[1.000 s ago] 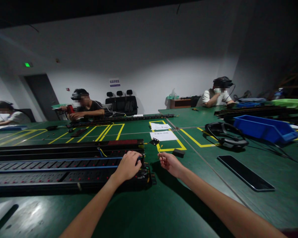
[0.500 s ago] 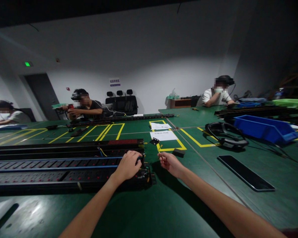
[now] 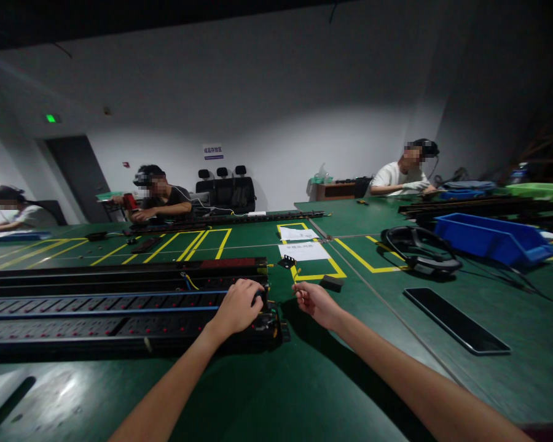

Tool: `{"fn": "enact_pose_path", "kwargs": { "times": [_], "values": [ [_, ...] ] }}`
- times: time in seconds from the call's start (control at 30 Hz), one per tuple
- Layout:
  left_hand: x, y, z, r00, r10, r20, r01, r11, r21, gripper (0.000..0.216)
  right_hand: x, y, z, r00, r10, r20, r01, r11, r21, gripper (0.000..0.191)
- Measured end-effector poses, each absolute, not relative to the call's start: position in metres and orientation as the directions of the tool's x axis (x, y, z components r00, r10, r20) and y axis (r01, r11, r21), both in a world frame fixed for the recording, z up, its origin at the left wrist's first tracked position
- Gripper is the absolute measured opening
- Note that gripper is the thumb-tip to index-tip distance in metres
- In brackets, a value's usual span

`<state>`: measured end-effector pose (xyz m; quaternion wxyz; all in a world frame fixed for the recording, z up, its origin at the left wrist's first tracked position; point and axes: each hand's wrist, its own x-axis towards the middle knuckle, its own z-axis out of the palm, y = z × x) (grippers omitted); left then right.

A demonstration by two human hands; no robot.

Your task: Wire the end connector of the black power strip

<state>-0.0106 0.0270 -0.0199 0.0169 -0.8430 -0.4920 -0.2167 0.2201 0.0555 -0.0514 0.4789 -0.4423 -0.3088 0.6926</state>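
Green table lies before us. Our left hand grips the strip at its end; our right hand pinches a yellow wire.

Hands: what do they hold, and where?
Left hand grips the black power strip at its end; right hand pinches a thin yellow wire by its end.

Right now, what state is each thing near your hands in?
left hand: closed over the end of the power strip.
right hand: pinching a yellow wire.
power strip: lying flat, wiring exposed.
black bracket: loose on the table, untouched.
headset: lying unworn.
black panel: lying flat.
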Motion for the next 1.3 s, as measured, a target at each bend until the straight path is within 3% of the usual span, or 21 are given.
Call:
{"fn": "enact_pose_path", "kwargs": {
  "times": [1.3],
  "values": [
    [-0.009, 0.027, -0.019, 0.417, 0.829, 0.373, 0.839, -0.509, 0.192, 0.025, 0.219, 0.057, -0.06, -0.173, 0.957, -0.232, -0.321, -0.277, -0.906, 0.006]
  ]
}}
